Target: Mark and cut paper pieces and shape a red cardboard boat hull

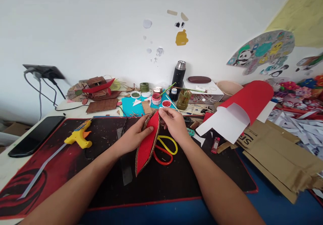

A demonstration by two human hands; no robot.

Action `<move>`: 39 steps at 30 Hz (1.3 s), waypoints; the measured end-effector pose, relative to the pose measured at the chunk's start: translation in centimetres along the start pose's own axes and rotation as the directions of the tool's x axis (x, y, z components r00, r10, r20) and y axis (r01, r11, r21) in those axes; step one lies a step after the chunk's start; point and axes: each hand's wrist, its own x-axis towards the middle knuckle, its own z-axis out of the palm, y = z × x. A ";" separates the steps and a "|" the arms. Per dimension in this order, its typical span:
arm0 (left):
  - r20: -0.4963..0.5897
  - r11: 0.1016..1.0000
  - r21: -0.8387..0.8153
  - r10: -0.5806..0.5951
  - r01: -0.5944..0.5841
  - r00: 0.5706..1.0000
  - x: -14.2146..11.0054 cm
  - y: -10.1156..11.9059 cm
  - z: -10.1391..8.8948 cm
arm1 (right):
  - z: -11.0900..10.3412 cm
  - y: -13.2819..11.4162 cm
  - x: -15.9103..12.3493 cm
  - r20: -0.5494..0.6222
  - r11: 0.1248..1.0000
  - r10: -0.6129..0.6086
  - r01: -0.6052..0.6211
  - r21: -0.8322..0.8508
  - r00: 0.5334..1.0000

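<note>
A red corrugated cardboard piece [148, 140], pointed at its near end and edged in bare brown, is held up over the dark mat. My left hand [133, 134] grips its left side, thumb lying across the red face. At the upper tip, my right hand [173, 120] pinches the edge between thumb and fingers. Partly behind the cardboard lie scissors with one yellow and one red handle loop [168, 149]; their blades are hidden. A clear ruler-like strip [125, 171] rests on the mat to the left of the cardboard.
A yellow glue gun [80, 134] and a black phone-like device [36, 135] lie at left. Paint pots [156, 99] and a black thermos [179, 75] stand behind. To the right are a curled red sheet [248, 98], a lighter [215, 145] and brown cardboard [277, 157].
</note>
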 end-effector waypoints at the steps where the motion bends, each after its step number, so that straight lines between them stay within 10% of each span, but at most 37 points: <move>1: 0.001 1.000 0.015 0.005 -0.005 1.000 0.0 0.0 0.0 | -0.1 0.0 0.1 -0.016 1.000 0.001 -0.001 0.004 1.000; 39: 0.110 0.957 0.252 0.120 -0.145 0.987 -0.1 0.0 0.5 | 0.4 0.3 -0.4 0.146 0.977 0.067 -0.035 -0.209 0.987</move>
